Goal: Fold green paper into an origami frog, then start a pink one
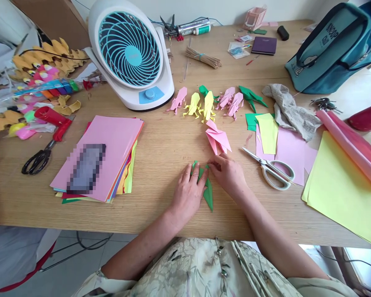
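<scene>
1. Left-hand grip (188, 187) lies with its fingers spread, pressing the green folded paper (208, 200) onto the desk (157, 144); the right-hand grip (230, 173) is pinched together on the paper's upper right edge.
2. From my end, that green folded paper sits near the front middle of the desk, just on the near side of a pink folded paper (218, 138).
3. I see light wood with visible grain, meeting a pale wall (228, 10) at the back. A white fan (132, 55) stands back left, a blue bag (330, 49) back right.
4. Between them I have pink, yellow and green paper figures (208, 105); behind those lie a bundle of sticks (202, 57) and a purple notebook (264, 45).
5. To my left rests a stack of coloured paper (114, 136); to my right, white scissors (275, 173) overlap pink sheets (289, 144), and a pink roll (352, 146) lies across yellow sheets (343, 198).
6. Under the desk I make out floor tiles (80, 268) and metal rods (62, 260).
7. Left fingers cover much of the green folded paper, so I can't read its full shape.
8. Pixelation obscures a dark flat item (86, 169) on the stack.
9. At the left edge, another person's pale clothing (15, 255) is cut off; at the right, the yellow sheets are too.
</scene>
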`<state>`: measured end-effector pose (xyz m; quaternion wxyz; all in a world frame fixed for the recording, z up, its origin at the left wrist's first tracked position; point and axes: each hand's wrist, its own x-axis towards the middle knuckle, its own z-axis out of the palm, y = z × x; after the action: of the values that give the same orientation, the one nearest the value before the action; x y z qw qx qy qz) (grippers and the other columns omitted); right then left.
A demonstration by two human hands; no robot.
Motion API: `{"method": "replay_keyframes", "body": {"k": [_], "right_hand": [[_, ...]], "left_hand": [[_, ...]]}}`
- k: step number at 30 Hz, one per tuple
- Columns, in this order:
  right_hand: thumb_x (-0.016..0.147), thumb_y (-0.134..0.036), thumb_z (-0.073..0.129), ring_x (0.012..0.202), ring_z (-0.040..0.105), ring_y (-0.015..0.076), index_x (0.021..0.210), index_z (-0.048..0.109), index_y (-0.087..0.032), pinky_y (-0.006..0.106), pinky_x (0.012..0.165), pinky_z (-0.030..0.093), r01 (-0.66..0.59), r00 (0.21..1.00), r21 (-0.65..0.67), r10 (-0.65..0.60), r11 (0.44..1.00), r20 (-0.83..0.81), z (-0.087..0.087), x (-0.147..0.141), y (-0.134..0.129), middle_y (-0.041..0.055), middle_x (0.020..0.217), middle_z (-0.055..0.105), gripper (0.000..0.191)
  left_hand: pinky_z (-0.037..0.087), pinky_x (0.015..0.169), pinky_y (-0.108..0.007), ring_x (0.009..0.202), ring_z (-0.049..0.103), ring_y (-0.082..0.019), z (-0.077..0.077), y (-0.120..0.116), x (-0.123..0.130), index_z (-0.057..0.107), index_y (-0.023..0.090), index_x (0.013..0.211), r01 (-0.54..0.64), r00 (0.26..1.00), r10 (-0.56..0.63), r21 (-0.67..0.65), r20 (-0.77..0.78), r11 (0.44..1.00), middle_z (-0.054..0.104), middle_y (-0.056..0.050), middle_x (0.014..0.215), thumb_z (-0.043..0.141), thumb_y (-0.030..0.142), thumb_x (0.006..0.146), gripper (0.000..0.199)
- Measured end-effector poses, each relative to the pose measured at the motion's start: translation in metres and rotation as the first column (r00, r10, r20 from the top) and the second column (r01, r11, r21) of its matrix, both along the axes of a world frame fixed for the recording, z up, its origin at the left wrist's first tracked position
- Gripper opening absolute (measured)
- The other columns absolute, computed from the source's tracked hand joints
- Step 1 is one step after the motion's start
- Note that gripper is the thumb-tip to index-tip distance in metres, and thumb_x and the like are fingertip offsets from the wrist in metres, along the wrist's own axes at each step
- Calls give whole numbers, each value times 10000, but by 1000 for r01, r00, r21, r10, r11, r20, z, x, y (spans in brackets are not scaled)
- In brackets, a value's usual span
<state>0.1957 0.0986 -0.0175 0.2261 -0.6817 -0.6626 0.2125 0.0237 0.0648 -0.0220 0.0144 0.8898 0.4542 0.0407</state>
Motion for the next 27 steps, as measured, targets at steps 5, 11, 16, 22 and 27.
{"method": "replay_keyframes", "body": {"k": [5,11,16,22,27], "right_hand": [[835,-149,562,711,600,154,883,716,-198,267,661,415,-54,993,-19,51,998,-110,0,9,0,35,858,682,168],[863,-170,547,730,616,168,893,738,-190,275,676,432,-69,995,36,71,997,-68,-2,8,-5,57,867,673,195],[916,-199,507,709,607,168,952,748,-188,283,666,438,-130,990,116,135,985,-30,-4,12,-12,70,871,656,244],[919,-220,539,713,626,148,1039,710,-188,260,661,470,-76,976,118,98,990,-192,-6,23,-17,50,898,657,211],[921,-216,548,728,626,152,1012,711,-200,267,666,451,-102,982,95,116,990,-151,-3,20,-13,48,931,662,187]], "left_hand": [[427,1107,-514,1419,401,-393,3,-1,1,469,186,1465,-6,1000,6,-2,-24,1000,434,-182,1536,472,299,992,486],[422,1114,-492,1418,401,-370,8,1,3,455,190,1477,-25,999,24,-41,-24,999,436,-164,1537,483,311,988,505],[458,1085,-473,1383,433,-345,16,5,8,458,174,1473,-59,998,56,-92,-33,994,476,-148,1507,502,301,974,517],[478,1064,-476,1379,424,-337,19,6,8,451,192,1476,-60,998,57,-111,-38,992,470,-122,1516,508,295,967,523],[463,1074,-477,1386,414,-335,19,5,8,466,203,1466,-69,997,65,-115,-44,991,462,-127,1518,513,286,964,511]]}}
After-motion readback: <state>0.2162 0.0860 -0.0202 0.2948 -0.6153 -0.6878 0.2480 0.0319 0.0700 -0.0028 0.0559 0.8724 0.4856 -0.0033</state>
